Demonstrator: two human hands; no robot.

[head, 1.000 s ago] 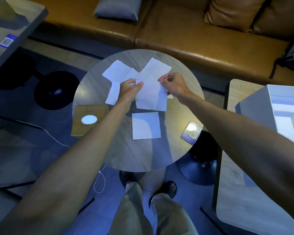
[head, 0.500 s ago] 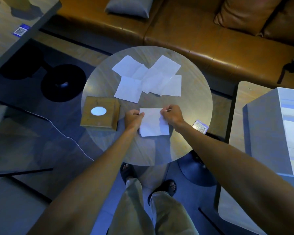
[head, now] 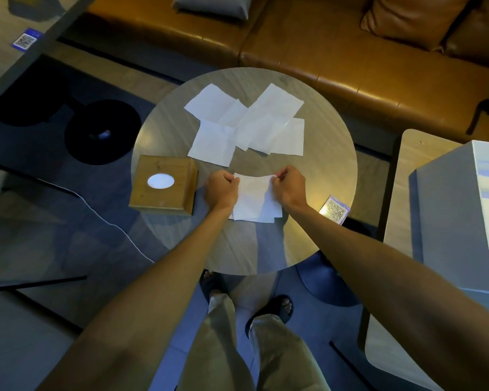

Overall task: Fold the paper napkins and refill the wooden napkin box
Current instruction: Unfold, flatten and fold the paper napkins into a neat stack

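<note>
White napkin [head: 161, 181] inside wooden box [head: 164, 189].

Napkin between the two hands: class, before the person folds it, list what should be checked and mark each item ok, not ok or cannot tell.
1. Left hand pinches the napkin at its far left corner: ok.
2. Right hand pinches its far right corner: ok.
3. Napkin lies squarely on the one beneath: not ok, lower edges peek out.
4. Round table bare beyond the napkin's far edge: ok.
5. Wooden napkin box clear of the fold: ok, beside the left hand.
6. Unfolded napkins left to do: ok, several lie overlapping.
</note>
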